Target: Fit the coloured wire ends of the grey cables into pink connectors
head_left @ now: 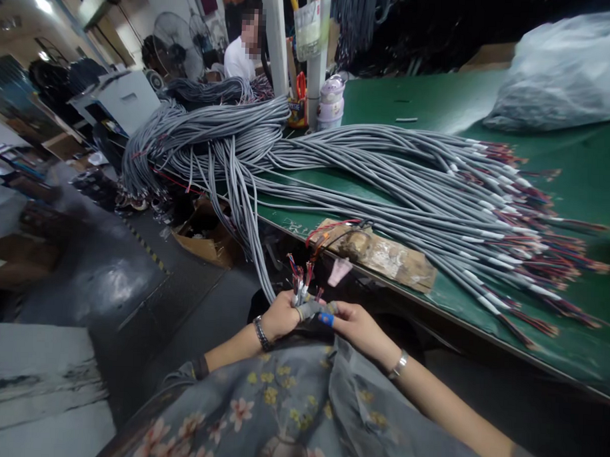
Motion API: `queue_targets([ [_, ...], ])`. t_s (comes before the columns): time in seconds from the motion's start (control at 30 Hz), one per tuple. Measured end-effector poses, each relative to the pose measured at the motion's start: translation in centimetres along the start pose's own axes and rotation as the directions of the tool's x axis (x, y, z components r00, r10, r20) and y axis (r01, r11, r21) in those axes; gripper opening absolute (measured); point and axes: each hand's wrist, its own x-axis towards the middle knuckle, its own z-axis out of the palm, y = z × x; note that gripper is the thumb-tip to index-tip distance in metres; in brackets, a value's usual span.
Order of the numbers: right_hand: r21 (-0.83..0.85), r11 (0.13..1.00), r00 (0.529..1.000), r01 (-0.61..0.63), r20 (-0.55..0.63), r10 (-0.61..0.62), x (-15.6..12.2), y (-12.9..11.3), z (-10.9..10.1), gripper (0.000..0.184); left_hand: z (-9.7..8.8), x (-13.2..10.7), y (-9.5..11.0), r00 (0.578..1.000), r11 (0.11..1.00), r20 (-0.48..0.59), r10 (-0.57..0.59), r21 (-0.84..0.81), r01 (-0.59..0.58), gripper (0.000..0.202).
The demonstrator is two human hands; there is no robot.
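Observation:
My left hand [280,314] is closed around a small bundle of grey cables. Their stripped ends [298,281], with white bands and red and blue wires, point up above the fist. Close beside it, my right hand [354,323] has its fingers pinched together, with a blue wrap on one finger. A short tuft of dark red wires [319,294] shows between the two hands. What the right fingertips grip is hidden. Both hands are in front of my body, just off the bench edge. From the heap on the bench, grey cables [257,247] hang down toward my left hand.
Many grey cables [368,151] with bared coloured ends lie across the green bench [586,331]. A taped cardboard piece [389,258] lies at its edge. Farther back stand a post [276,41], a lilac container [331,103], a plastic bag [565,77] and a person [241,56]. An open box [207,242] is on the floor.

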Motion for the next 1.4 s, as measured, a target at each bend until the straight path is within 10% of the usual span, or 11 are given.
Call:
queue_targets([
  [0.17,-0.087,0.990,0.961,0.107,-0.248,-0.125,-0.9,-1.0,-0.2,0.036,0.2,-0.2,-0.6,0.998,0.994,-0.059,0.018,0.106,-0.011,0.042],
  [0.53,0.238,0.971,0.997,0.004,-0.074,0.014,-0.5,-1.9,1.1,0.040,0.0,-0.1,-0.5,0.986,0.972,0.160,0.051,0.218,-0.086,0.040],
  [0.8,0.282,0.959,0.981,0.006,-0.187,0.049,0.2,-2.2,1.4,0.043,0.6,-1.2,0.6,0.981,0.979,-0.093,0.168,0.132,-0.156,0.046],
  [1.4,0.246,0.968,0.979,0.053,-0.204,-0.002,-0.2,-1.8,1.4,0.046,0.9,-0.4,-0.8,0.966,0.988,-0.210,0.151,0.022,-0.150,0.045],
])
